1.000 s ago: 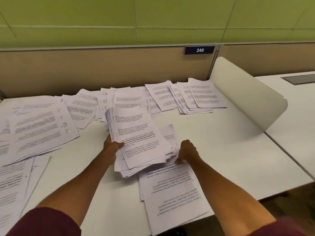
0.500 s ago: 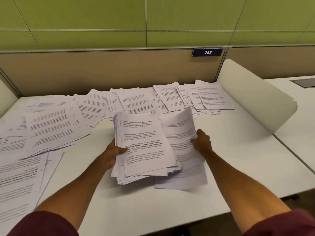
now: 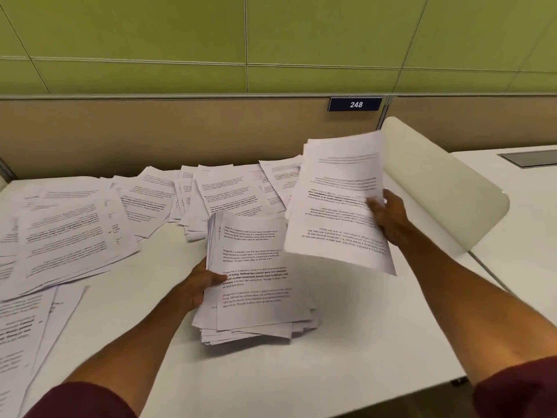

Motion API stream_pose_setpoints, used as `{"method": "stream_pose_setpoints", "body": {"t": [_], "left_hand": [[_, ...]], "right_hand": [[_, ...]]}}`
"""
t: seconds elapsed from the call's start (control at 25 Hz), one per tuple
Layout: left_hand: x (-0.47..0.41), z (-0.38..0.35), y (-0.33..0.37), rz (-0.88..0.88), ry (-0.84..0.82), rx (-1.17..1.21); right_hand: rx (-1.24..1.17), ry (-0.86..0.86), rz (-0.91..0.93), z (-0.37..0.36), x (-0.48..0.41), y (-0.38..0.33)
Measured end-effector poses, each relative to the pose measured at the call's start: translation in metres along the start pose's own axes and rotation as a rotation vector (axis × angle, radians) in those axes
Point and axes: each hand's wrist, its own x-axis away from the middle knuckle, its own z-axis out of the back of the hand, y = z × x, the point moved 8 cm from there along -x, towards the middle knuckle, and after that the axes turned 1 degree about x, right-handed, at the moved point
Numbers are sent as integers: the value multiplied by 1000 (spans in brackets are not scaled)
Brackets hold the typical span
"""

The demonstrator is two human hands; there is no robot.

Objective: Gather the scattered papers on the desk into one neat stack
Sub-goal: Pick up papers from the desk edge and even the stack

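A thick, uneven stack of printed papers [image 3: 256, 300] sits in the middle of the white desk [image 3: 346, 342]. My left hand [image 3: 200, 283] grips its left edge, thumb on the top sheet. My right hand [image 3: 388, 220] holds a few printed sheets [image 3: 337, 206] by their right edge, lifted above the desk to the right of the stack, text upside down. Scattered papers [image 3: 69, 233] cover the left side of the desk, and more loose papers [image 3: 229, 188] lie along the back.
A tan partition [image 3: 150, 137] with a blue "248" label [image 3: 355, 104] closes the back under a green wall. A rounded white divider panel [image 3: 446, 194] stands on the right edge, with another desk [image 3: 524, 224] beyond it.
My right hand has picked up the sheets that lay in front of the stack and swung them up and to the right. My left hand keeps hold of the stack.
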Motion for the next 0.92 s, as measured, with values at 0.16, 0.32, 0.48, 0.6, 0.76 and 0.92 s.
{"method": "stream_pose_setpoints", "body": {"t": [0.16,0.32,0.48,0.6,0.76,0.92], "left_hand": [[-5,-17,-7,56,-72,51],[-8,-25,-17,187,-82,226],[-16,-24,-5,-50,-114,25],[-19,-20,2,-100,-58,46],[-33,-41,60,-303,-64,42],[-42,-89,152,-556,-35,-34]], "right_hand": [[-28,-182,-41,-62,29,21],[327,-507,-175,-146,79,81],[620,-459,-241,-164,85,98],[326,-386,-265,-157,66,96],[-252,-592,-272,-155,27,63],[-334,-445,76,-130,-40,-10]]}}
